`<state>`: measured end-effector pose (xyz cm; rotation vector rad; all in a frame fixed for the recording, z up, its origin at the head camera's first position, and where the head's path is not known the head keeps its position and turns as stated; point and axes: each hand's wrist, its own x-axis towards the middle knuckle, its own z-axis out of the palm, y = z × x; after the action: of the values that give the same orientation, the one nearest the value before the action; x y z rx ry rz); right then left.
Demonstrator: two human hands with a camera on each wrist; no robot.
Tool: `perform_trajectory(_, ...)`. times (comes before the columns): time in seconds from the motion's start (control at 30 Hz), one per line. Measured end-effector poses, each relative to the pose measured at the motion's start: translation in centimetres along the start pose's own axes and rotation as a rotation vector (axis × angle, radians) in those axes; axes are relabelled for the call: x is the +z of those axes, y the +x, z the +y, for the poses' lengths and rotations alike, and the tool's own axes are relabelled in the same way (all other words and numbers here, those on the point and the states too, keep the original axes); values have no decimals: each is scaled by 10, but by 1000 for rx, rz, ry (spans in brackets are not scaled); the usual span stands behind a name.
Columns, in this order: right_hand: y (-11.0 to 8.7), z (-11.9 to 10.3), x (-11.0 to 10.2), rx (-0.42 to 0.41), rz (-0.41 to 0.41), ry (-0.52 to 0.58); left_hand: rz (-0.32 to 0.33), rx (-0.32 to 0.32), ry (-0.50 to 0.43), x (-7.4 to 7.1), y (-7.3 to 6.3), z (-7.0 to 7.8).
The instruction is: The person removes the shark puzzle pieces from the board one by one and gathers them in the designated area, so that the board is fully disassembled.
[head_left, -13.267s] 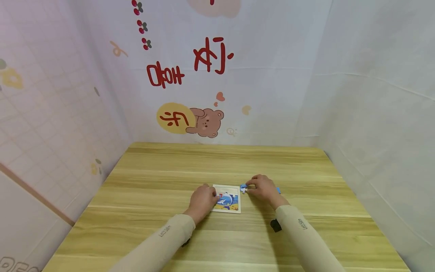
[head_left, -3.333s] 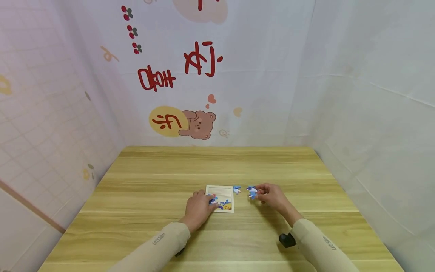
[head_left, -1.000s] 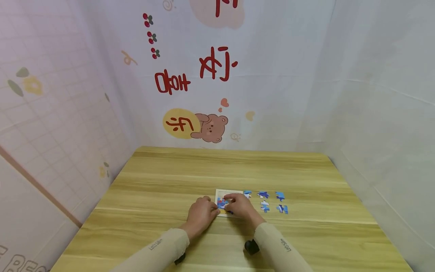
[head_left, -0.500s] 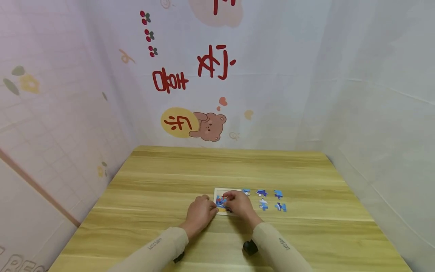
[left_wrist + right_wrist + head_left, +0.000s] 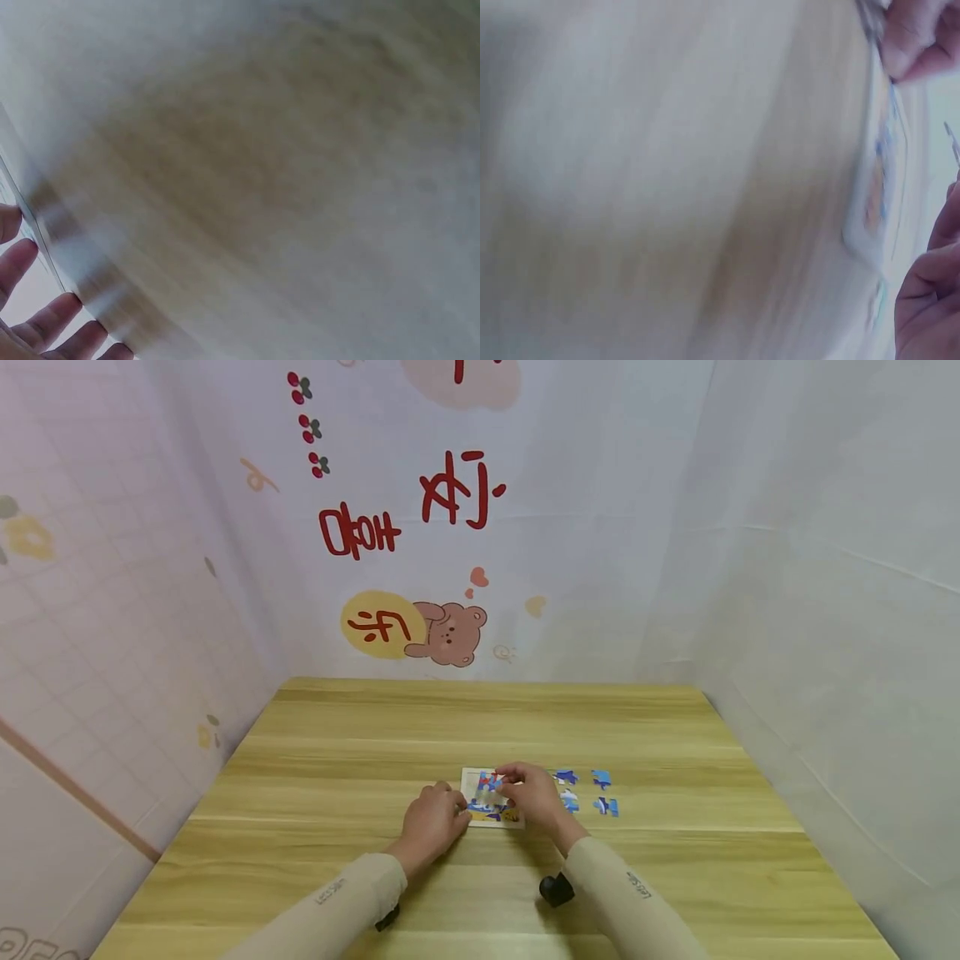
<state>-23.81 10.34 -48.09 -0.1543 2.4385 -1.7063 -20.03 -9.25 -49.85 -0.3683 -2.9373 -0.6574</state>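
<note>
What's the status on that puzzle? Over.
Left hand touching the frame; right hand pinching a red-and-blue bit of puzzle over it. Loose pieces lying to the right. Right hand partly hiding the frame.

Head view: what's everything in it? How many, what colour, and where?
Walls: three, whitish, back and sides
Cherries: three pairs, red, back wall
Writing: several signs, red, back wall
Bear: one, brown, low on back wall
Disc: one, yellow, beside the bear
Smaller prints: several, pastel, walls
Table: one, yellowish wood, below
Puzzle frame: one, cream, on table
Fitted pieces: count unclear, blue-yellow, inside frame
Held piece: count unclear, blue-red, over frame
Loose pieces: four visible, bluish, right of frame
Gadgets: two, black, near the wrists
Sleeves: two, beige, forearms
Left hand: one, touching frame
Right hand: one, pinching held piece
</note>
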Motion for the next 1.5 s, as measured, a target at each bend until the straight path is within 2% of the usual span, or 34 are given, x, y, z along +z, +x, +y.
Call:
perform_trajectory(0.27, -3, 11, -45, 39, 11, 39, -8, -11, -12, -2, 0, 3)
perform_trajectory(0.5, -13, 21, -69, 95, 13, 5, -4, -8, 0, -3, -1, 3)
perform_trajectory(0.63, -14, 24, -71, 98, 20, -66, 3, 0, -1, -5, -2, 2)
perform_trajectory(0.77, -13, 27, -71, 65, 25, -133, -1, -1, -12, -4, -1, 2)
perform_trajectory(0.97, -15, 30, -66, 32, -15, -225, -20, -21, -14, -2, -1, 1)
perform_trajectory(1.23, -15, 32, -61, 30, -20, -389, 3, -4, -13, 0, -3, 1)
perform_trajectory(1.33, -15, 33, -60, -1, -13, -444, 3, -10, -10, 1, -3, 0)
perform_trajectory(1.5, -14, 30, -59, -15, 7, -460, 7, -10, -10, 1, -2, -2)
